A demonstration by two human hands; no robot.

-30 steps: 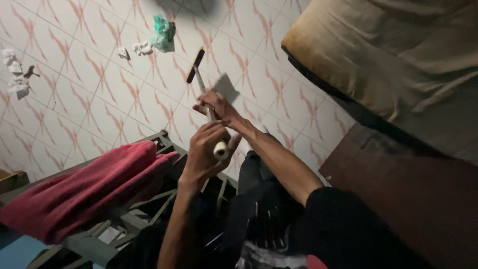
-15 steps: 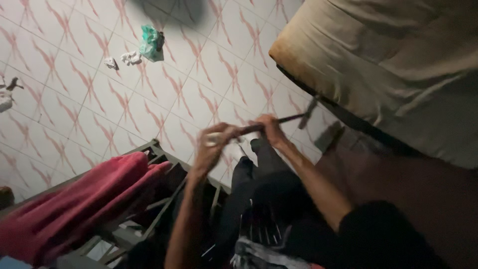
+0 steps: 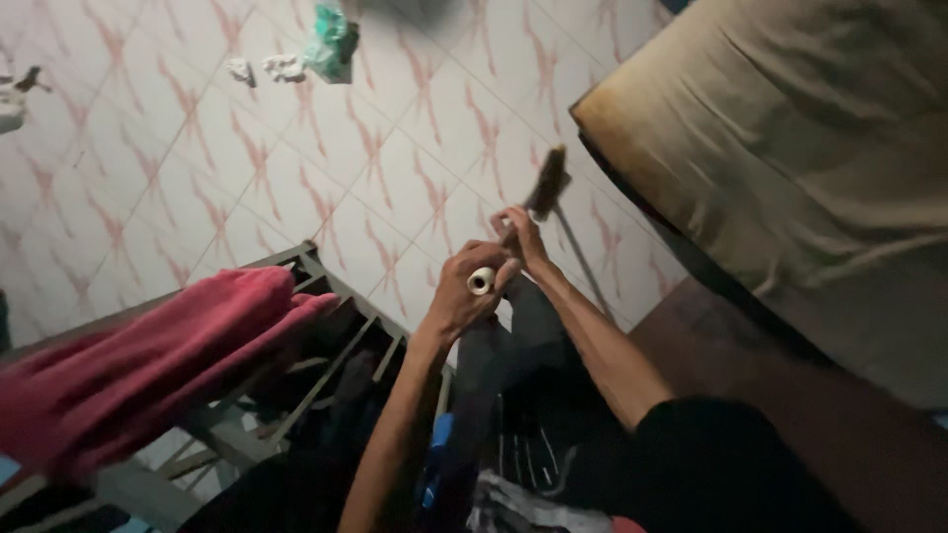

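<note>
swung upright, round white broom handle with dark bristly head.

The floor is tiled in pale squares set diagonally, each streaked with pink. On it, well up from the rack, lie a crumpled green wrapper and, just beside that, two white paper scraps. More white scraps lie far off beyond the rack's other end. A mattress in tan cloth rests on the floor across from the rack, with a brown mat beside it. The grey slatted rack stands on the tiles and carries a red towel.
</note>
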